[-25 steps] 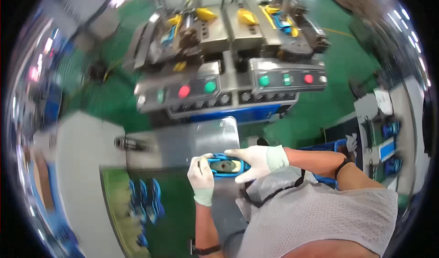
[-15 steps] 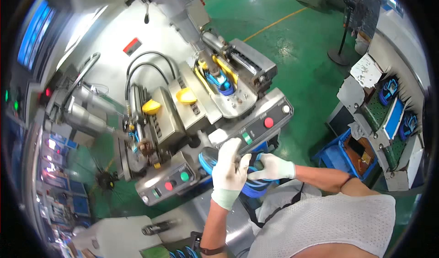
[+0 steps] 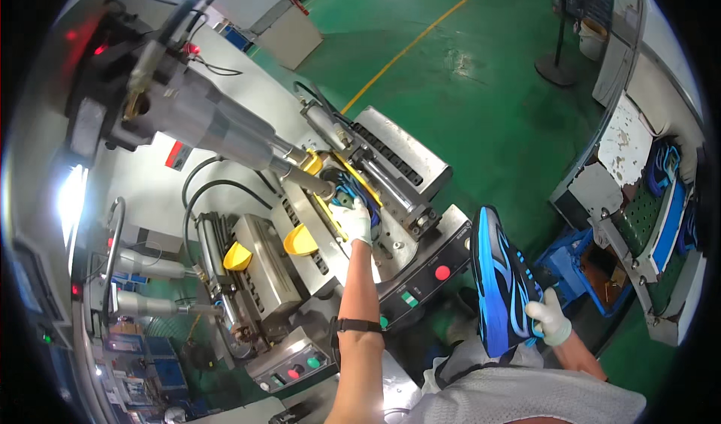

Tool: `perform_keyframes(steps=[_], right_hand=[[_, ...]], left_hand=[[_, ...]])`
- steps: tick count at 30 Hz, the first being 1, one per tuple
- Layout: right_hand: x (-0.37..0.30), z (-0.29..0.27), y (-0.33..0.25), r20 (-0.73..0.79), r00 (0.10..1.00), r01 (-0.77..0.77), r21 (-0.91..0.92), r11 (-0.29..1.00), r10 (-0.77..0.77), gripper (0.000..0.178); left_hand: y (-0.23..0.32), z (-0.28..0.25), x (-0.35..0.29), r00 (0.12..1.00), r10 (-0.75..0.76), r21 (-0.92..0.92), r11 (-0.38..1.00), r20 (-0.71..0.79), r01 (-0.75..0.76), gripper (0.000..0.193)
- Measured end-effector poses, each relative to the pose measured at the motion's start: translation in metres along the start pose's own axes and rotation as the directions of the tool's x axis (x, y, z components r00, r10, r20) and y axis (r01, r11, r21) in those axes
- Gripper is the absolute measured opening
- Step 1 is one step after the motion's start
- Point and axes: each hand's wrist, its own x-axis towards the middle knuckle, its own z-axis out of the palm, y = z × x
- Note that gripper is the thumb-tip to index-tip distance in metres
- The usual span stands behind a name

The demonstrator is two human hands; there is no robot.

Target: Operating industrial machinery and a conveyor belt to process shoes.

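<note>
My right hand (image 3: 552, 320), in a white glove, grips a blue and black sneaker (image 3: 505, 285) near its lower end. The sneaker is held upright on end, its blue sole edge toward the machine. My left hand (image 3: 351, 221), also gloved, reaches into the press machine and closes on a second blue and dark sneaker (image 3: 360, 193). That sneaker sits in the station between yellow pads, under a metal cylinder (image 3: 300, 180). Its far end is partly hidden by the cylinder, and my left fingertips are partly hidden against it.
Below the station runs a control panel with a red button (image 3: 442, 272). Two yellow pads (image 3: 300, 240) stand on the machine's left part. At right, a rack (image 3: 638, 232) holds more blue shoes, beside a blue crate (image 3: 567, 262). Green floor (image 3: 481, 138) lies beyond.
My left hand has moved forward from the sneaker held before my body to the one in the machine. My right hand has carried its sneaker to the right and turned it on end.
</note>
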Motion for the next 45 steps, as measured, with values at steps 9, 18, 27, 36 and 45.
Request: perform_keyframes(steps=[9, 18, 27, 36, 45], right_hand=[[0.029, 0.002, 0.005, -0.072, 0.981, -0.191, -0.223, 0.956, 0.179, 0.071], [0.182, 0.174, -0.020, 0.354, 0.935, 0.183, -0.407, 0.895, -0.030, 0.052], [0.441, 0.280, 0.133, 0.205, 0.967, 0.169, -0.960, -0.223, -0.154, 0.077], [0.452, 0.221, 0.118, 0.289, 0.956, 0.273, -0.939, -0.208, -0.055, 0.058], [0.081, 0.196, 0.286, 0.917, 0.395, 0.906, -0.377, -0.194, 0.059, 0.090]], left_hand=[[-0.003, -0.046, 0.040, 0.853, -0.148, -0.555, 0.701, 0.500, 0.447, 0.029], [-0.032, -0.299, -0.133, 0.950, 0.046, -0.545, 0.827, 0.309, 0.137, 0.051], [-0.095, -0.477, -0.358, 0.651, -0.593, -0.252, 0.617, 0.473, 0.745, 0.053], [-0.202, -0.447, -0.517, 0.363, -0.883, -0.137, 0.337, 0.296, 0.932, 0.072], [-0.239, -0.407, -0.582, 0.490, -0.871, -0.119, 0.490, -0.028, 0.864, 0.091]])
